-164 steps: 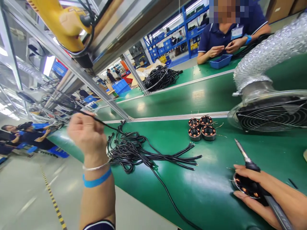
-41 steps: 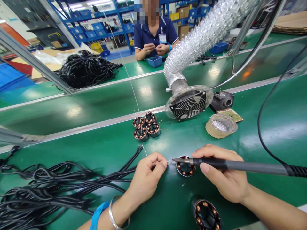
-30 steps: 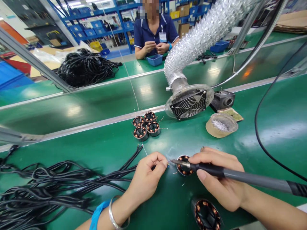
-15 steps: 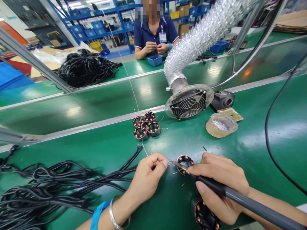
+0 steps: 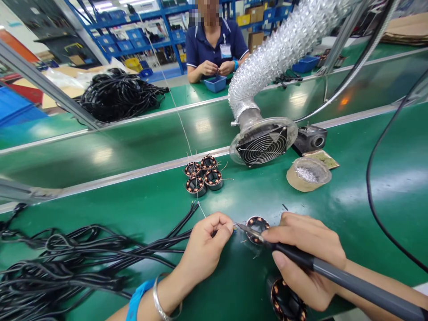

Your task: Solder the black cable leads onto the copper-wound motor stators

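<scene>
My right hand (image 5: 309,256) grips a soldering iron (image 5: 334,272) like a pen. Its metal tip points left and meets small wire ends at the fingertips of my left hand (image 5: 209,243). That hand is closed in a pinch on a thin strand of solder wire (image 5: 180,118), which runs down from above. Fine coloured wire ends poke out by its thumb, mostly hidden. Under the iron's tip lies a copper-wound motor stator (image 5: 257,228). A second stator (image 5: 287,299) sits below my right hand, partly covered by it.
Several stators (image 5: 195,185) stand grouped at the back. Black cables (image 5: 83,254) spread over the left of the green bench. A fume extractor (image 5: 264,145), a solder-filled tub (image 5: 307,174) and an iron stand (image 5: 310,139) are behind. Opposite, a person (image 5: 214,49) handles something above a blue bin (image 5: 215,84).
Both hands stay almost in place, with the iron's tip a touch further left at the left fingertips. The coworker opposite has shifted slightly.
</scene>
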A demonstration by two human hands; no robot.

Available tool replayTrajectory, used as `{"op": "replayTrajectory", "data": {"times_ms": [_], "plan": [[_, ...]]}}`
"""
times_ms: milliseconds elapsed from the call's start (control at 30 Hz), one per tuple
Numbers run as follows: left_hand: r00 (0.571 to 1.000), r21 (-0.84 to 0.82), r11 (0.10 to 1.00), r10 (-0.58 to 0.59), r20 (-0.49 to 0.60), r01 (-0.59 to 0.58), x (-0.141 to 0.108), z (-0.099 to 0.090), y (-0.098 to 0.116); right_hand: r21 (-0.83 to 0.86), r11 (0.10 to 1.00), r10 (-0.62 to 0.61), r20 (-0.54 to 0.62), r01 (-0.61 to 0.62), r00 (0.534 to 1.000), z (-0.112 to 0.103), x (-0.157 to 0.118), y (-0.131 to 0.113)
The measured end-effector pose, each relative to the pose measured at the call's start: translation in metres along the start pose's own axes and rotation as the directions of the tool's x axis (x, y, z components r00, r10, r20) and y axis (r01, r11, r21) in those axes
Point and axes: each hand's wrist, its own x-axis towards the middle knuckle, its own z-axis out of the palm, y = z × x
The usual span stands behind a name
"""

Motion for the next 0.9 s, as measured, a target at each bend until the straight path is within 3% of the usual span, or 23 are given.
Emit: {"op": "replayTrajectory", "data": {"times_ms": [900], "plan": [[1.000,0.022,1.000,-0.008,-0.016,0.008,0.0006,0.0002,0.0033,0.010,1.000,-0.004,-0.063,0.005,0.998,-0.0021,0.0022,0.0034]]}}
